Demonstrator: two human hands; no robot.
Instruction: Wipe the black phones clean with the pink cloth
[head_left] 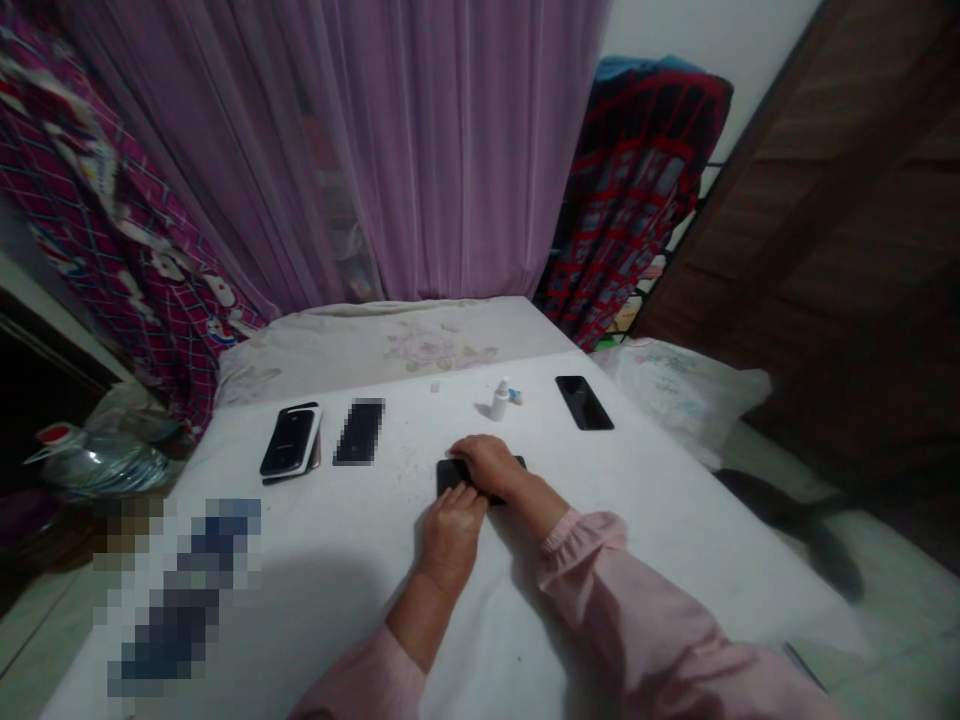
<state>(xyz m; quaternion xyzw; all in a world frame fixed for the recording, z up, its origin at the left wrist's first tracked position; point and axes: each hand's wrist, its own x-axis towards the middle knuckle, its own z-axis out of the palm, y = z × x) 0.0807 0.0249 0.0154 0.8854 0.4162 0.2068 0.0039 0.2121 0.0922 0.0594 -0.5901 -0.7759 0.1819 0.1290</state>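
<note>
The right hand [491, 465] grips the black phone [447, 476] with bent fingers, flat on the counter [637, 500] (so it won't slide). The left hand [450, 530] rests open fingers on its edge.

A sheer purple curtain [450, 150] is hanging across the back, its folds falling to the far edge of a white-covered table [675, 520]. On the left a magenta checked cloth [97, 220] with white cartoon figures is draping down. To the right a red and black plaid blanket [637, 190] is hanging (some blue fabric [637, 66] is peeking out above it) against a white wall [705, 40]. A dark wooden panel [847, 230] is filling the right side, and pale floor tiles [900, 600] are catching dim light below it.
</note>
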